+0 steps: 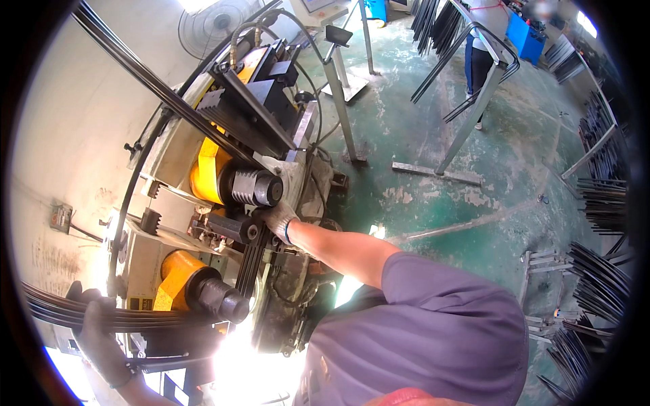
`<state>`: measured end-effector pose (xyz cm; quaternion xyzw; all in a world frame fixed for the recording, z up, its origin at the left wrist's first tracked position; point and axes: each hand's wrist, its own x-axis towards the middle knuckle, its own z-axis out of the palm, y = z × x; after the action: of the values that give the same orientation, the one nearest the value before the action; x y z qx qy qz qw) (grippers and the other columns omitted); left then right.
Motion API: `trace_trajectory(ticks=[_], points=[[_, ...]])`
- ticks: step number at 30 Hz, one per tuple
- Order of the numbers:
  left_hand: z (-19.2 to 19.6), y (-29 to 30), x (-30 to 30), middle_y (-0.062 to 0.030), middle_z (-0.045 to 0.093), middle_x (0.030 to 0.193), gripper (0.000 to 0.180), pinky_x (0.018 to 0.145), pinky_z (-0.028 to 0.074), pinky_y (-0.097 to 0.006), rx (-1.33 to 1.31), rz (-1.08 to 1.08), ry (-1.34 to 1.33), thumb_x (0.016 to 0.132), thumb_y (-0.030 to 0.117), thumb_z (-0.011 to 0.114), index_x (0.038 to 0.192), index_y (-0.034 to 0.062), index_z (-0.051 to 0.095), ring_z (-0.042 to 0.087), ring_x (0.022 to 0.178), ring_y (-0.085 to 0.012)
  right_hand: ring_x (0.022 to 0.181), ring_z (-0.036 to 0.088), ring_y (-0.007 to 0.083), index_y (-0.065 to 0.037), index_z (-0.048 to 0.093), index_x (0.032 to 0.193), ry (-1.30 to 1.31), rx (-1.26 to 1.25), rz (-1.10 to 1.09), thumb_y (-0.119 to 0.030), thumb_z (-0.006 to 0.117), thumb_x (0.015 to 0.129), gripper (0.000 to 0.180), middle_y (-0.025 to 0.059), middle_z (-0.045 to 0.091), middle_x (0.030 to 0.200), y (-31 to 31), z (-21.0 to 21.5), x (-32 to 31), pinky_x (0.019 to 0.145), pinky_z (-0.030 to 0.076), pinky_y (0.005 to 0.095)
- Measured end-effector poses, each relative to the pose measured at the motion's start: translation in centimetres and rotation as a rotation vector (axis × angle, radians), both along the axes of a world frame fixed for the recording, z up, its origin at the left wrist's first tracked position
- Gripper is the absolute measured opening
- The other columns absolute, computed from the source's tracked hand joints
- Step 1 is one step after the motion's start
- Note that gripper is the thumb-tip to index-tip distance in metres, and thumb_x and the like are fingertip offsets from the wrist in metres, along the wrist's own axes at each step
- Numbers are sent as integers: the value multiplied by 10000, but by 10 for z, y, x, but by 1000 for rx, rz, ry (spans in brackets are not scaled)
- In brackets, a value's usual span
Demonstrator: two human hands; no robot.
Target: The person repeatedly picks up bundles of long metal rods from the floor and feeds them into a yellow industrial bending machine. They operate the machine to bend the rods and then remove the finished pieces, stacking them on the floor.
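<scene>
A bundle of long dark metal rods (128, 318) comes in at the lower left, and my gloved left hand (98, 331) is closed round it. Its straight middle stretch (250, 264) runs between two bending heads of a machine. The near head has a yellow arm (177, 281) and a dark ridged roller (222, 301); the far one has a yellow arm (210, 172) and a ridged roller (256, 188). Just below the far roller, my right hand (276, 220) in a pale glove reaches in beside the rods. Its fingers are hidden. Another rod length (156, 98) rises toward the upper left.
Grey metal stands (342, 111) rise from the green floor (420, 210). Bent rods hang on a rack (474, 128) with a person (479, 61) behind it. More bent rods (599, 277) are stacked at the right. A fan (220, 26) stands by the wall; hoses (298, 24) loop over the machine.
</scene>
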<state>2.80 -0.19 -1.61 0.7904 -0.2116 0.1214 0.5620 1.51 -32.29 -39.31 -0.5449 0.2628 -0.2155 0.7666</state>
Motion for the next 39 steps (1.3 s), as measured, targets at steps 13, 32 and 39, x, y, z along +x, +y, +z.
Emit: trace_trajectory(ticks=[13, 32, 39], points=[[3, 8, 5, -49, 626, 1078, 492, 941, 507, -332, 70, 77, 41, 977, 103, 550, 1461, 20, 513, 612, 952, -160, 894, 741, 215, -73, 768, 1147, 11, 58, 39, -270, 749, 898, 318, 138, 782, 976, 1, -10, 1, 783, 556, 372], [7, 44, 16, -47, 640, 1166, 573, 955, 502, -310, 212, 67, 70, 1019, 201, 603, 1547, 54, 435, 616, 1030, -140, 1106, 697, 212, -69, 665, 1311, 71, -174, 228, -115, 664, 978, 336, 107, 747, 1197, 4, -27, 14, 960, 533, 344], [9, 55, 25, -65, 651, 1191, 564, 955, 515, -326, 188, 110, 85, 1022, 205, 598, 1538, 42, 439, 629, 1052, -157, 1078, 707, 312, -123, 729, 1216, 108, -213, 149, -267, 623, 1007, 275, 135, 756, 1138, -3, -8, 3, 919, 546, 403]])
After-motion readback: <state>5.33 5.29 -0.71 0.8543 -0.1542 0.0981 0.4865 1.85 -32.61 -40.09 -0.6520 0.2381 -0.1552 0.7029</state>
